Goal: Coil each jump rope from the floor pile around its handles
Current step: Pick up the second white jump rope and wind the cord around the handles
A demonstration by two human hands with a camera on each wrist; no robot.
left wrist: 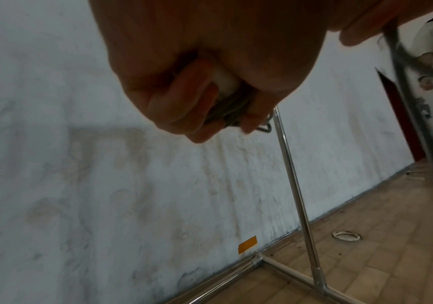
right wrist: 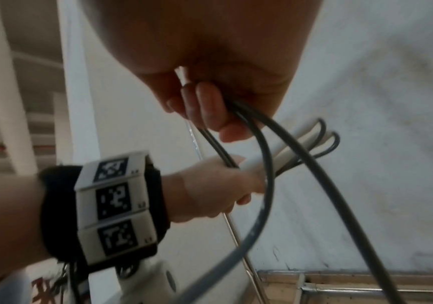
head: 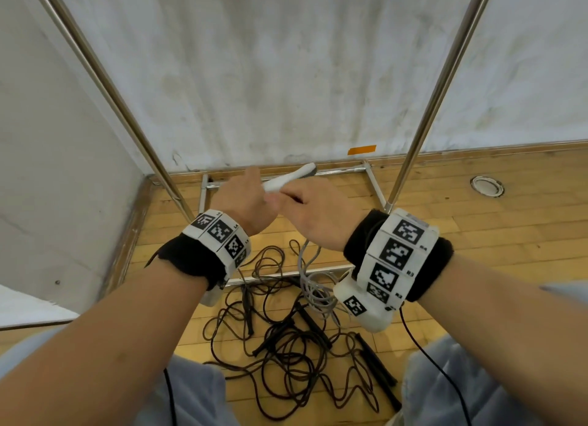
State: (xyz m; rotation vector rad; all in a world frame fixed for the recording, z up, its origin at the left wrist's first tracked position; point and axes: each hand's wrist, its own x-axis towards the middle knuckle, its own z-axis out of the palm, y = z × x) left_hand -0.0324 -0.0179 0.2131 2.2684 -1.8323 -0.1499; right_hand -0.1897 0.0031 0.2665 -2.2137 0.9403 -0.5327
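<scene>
Raised in front of the wall, my left hand (head: 249, 191) grips a pair of white handles (head: 288, 179) that point up and to the right. In the left wrist view its fingers (left wrist: 184, 102) curl round the white handle (left wrist: 224, 82) and some grey rope turns (left wrist: 232, 115). My right hand (head: 305, 206) is just to the right of the handles and pinches the grey rope (right wrist: 262, 144) in curled fingers (right wrist: 207, 107). The rest of the grey rope (head: 305, 266) hangs down to the floor. Dark ropes (head: 286, 346) with black handles (head: 377, 360) lie tangled on the floor below.
A metal rack frame surrounds the spot, with slanting poles at left (head: 105, 85) and right (head: 445, 85) and base bars (head: 337, 170) on the wooden floor. Orange tape (head: 361, 149) marks the wall. A round floor fitting (head: 486, 185) sits at the right.
</scene>
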